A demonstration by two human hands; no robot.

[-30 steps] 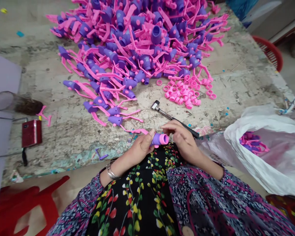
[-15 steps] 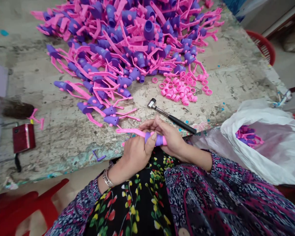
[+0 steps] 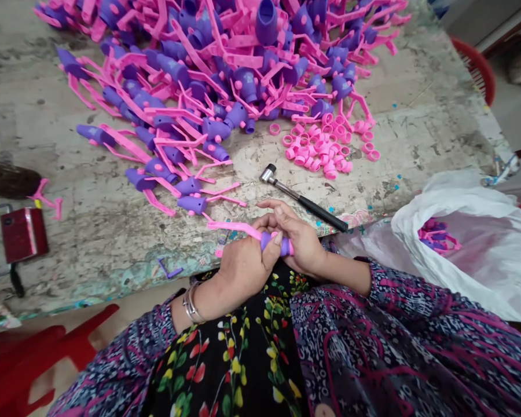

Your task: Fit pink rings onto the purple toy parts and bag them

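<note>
Just over the table's front edge, a purple tapered plastic piece point(image 3: 285, 245) with pink arms lies sideways between my hands. My left hand point(image 3: 245, 260) is wrapped round it, thumb along the purple body; a pink arm sticks out to the left above the knuckles. The palm of my right hand point(image 3: 301, 237) presses on the piece's right end, where a pink ring shows as a thin band. Its fingers curl beyond the piece, partly hidden. A small hammer point(image 3: 323, 214) with a black handle rests on the table just beyond my right hand. Farther back lie loose pink rings point(image 3: 315, 147).
A large heap of purple and pink pieces point(image 3: 245, 81) covers the table's far side. On the right, a white plastic bag point(image 3: 473, 202) holds similar pieces. A dark red box-shaped device point(image 3: 24, 234) and a jar point(image 3: 8, 178) stand left. A red stool point(image 3: 69, 347) is below.
My right hand has moved from beside the ring end to press against it. My left hand has turned knuckles-up round the piece. The view has shifted; the hammer lies as before.
</note>
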